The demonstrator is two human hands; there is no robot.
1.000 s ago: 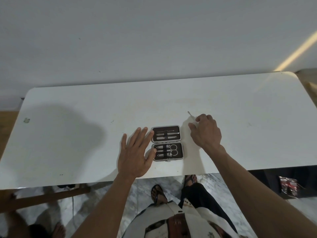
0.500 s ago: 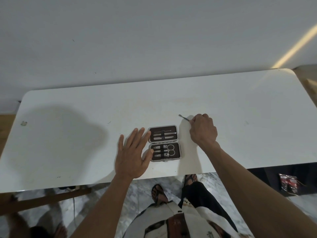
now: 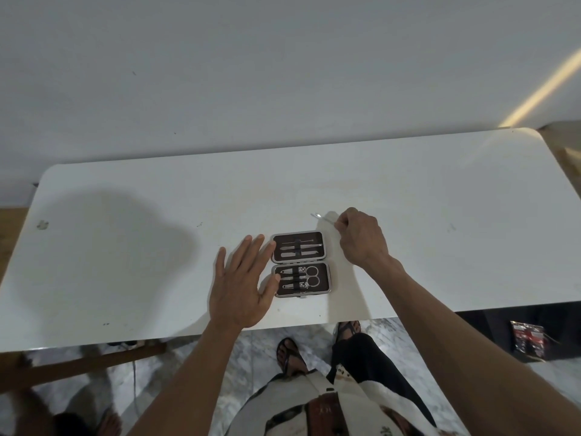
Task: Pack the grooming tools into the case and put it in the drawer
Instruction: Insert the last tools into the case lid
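Observation:
A small grooming case (image 3: pixel 327 262) lies open flat near the front edge of the white table (image 3: pixel 125 247), brown inside with a silver rim. Its far half holds thin metal tools; its near half holds clippers and scissors under elastic bands. My left hand (image 3: pixel 242 284) rests open on the table, fingertips and thumb touching the case's left side. My right hand (image 3: pixel 361 237) is just right of the case, pinching a thin metal tool (image 3: pixel 320 218) whose tip points left above the case's far right corner.
A white wall rises behind the table. Below the table's front edge are a marble floor, sandalled feet (image 3: pixel 287 354) and a wooden bar (image 3: pixel 78 363) at the left. A dark cabinet and a red packet (image 3: pixel 528 338) sit at the lower right.
My right hand has kept hold of the thin tool and shifted slightly, the tool's tip swinging left toward the case. My left hand stays against the case's left side.

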